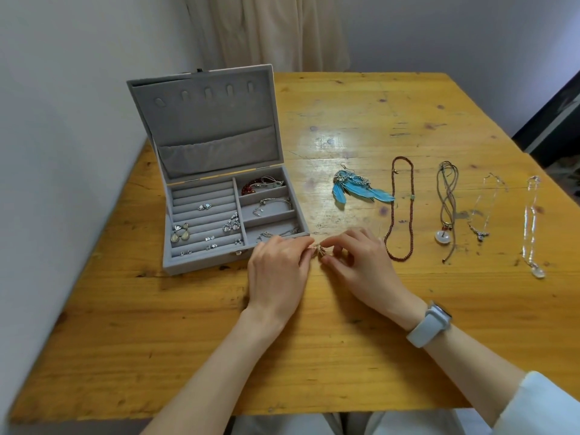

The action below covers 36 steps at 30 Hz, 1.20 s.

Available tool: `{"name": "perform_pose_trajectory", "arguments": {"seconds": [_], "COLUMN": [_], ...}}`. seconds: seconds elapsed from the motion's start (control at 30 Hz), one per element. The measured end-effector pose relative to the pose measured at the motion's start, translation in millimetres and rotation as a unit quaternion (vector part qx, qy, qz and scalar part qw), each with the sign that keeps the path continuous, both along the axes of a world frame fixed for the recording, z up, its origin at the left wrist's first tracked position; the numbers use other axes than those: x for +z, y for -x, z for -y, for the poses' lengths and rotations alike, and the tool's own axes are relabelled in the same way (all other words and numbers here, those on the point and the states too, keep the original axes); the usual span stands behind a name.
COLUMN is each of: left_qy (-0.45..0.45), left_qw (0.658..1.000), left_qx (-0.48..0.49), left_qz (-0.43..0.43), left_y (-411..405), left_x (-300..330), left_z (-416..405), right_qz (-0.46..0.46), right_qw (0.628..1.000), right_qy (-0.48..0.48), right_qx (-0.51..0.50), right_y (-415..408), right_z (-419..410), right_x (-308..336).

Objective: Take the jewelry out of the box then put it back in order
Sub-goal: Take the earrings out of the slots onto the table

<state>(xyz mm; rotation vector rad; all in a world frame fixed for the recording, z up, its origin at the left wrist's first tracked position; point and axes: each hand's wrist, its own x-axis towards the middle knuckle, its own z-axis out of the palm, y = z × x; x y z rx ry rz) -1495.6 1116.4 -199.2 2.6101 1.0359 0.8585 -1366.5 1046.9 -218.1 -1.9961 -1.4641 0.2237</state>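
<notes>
earrings [317, 248], tiny and light, at the box's [201, 265] 4 o'clock; left hand [277, 271] and right hand [361, 262] both pinch them; likely slippery, best pinched by the hooks.

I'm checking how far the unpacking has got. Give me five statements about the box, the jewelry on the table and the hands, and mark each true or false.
1. The grey jewelry box has its lid open. True.
2. The blue feather earrings lie inside the box. False: they lie on the wooden table, right of the box.
3. Both the left hand and the right hand pinch a small piece of jewelry between them. True.
4. The box is empty. False: earrings sit in its ring rolls and bracelets in its right compartments.
5. The brown bead necklace lies on the table between the feather earrings and the cord necklace. True.
</notes>
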Motion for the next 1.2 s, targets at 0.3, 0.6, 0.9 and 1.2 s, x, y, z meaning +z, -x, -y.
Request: {"name": "perform_pose_trajectory", "arguments": {"seconds": [0.3,0.6,0.9,1.2], "left_qy": [0.068,0.083,0.025,0.011], "left_qw": [0.997,0.995,0.996,0.994], "left_qx": [0.009,0.051,0.085,0.097], "left_qz": [0.041,0.012,-0.024,-0.042], "left_y": [44.8,84.0,80.9,81.4], "left_x": [3.7,-12.0,-15.5,-20.3], "left_z": [-6.1,-3.4,-3.1,-3.1], "right_qz": [-0.033,0.138,0.095,0.06], "right_qw": [0.999,0.984,0.992,0.995], "right_qy": [-0.036,-0.046,-0.043,-0.07], "right_qx": [0.001,0.104,0.076,0.025], "right_y": [0.0,40.0,62.2,77.4], "right_z": [6.2,-0.9,-16.9,-37.3], "right_x": [-0.2,5.9,-1.0,-0.8]}}
